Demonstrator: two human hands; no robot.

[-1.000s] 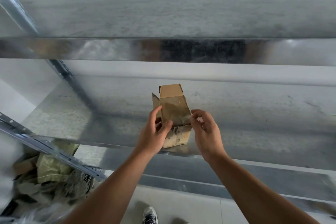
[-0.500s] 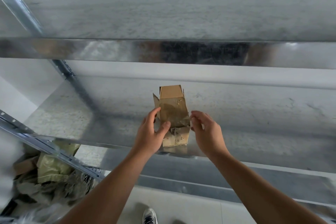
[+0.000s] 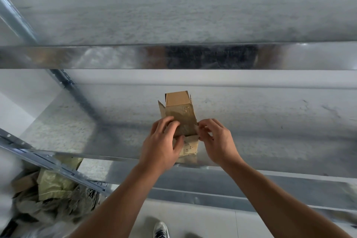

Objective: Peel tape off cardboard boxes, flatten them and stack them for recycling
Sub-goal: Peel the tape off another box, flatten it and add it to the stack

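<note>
On shelf (image 3: 270, 121): left hand (image 3: 162, 147), right hand (image 3: 216, 141) hold box (image 3: 180, 114); print (image 3: 188, 148) unreadable.

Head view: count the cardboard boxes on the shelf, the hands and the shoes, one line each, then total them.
Boxes: 1, the small brown cardboard box on the galvanized metal shelf
Hands: 2, left hand and right hand
Shoes: 1, the white shoe
Total: 4
</note>
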